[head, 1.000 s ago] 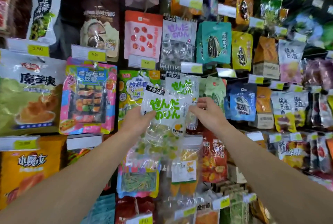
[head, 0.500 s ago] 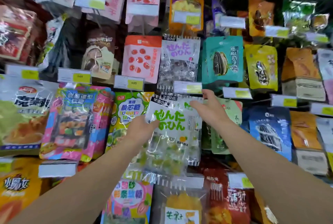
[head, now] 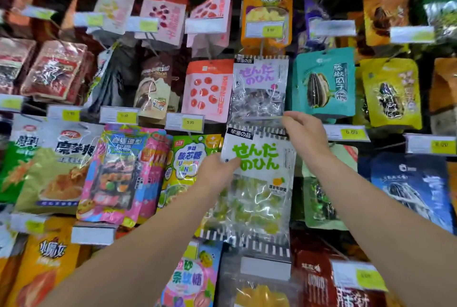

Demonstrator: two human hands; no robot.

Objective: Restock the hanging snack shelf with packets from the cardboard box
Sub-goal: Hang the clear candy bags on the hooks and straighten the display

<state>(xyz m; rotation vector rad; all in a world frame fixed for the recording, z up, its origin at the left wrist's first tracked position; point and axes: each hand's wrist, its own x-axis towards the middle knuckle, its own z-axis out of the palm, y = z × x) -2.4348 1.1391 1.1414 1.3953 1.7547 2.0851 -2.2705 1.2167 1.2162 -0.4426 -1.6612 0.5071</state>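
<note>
Reaching up from the bottom corners, two bare forearms meet at one clear packet (head: 257, 183) with green lettering, mid-shelf. Left hand (head: 216, 173) grips its left edge, thumb laid across the front, fingers hidden behind. Right hand (head: 305, 133) pinches the packet's top right corner by the striped header, fingertips curled up beside a price tag (head: 348, 132). Packet hangs roughly upright, green sweets visible through the film; another striped packet edge shows behind its bottom, exact count there unclear. Just above it, one matching clear packet with purple lettering (head: 259, 89). Right of that, one teal seed bag (head: 324, 81), then one yellow seed bag (head: 390, 91). Left of it, one pink bag with red dots (head: 207, 89). Top row blurred.
</note>
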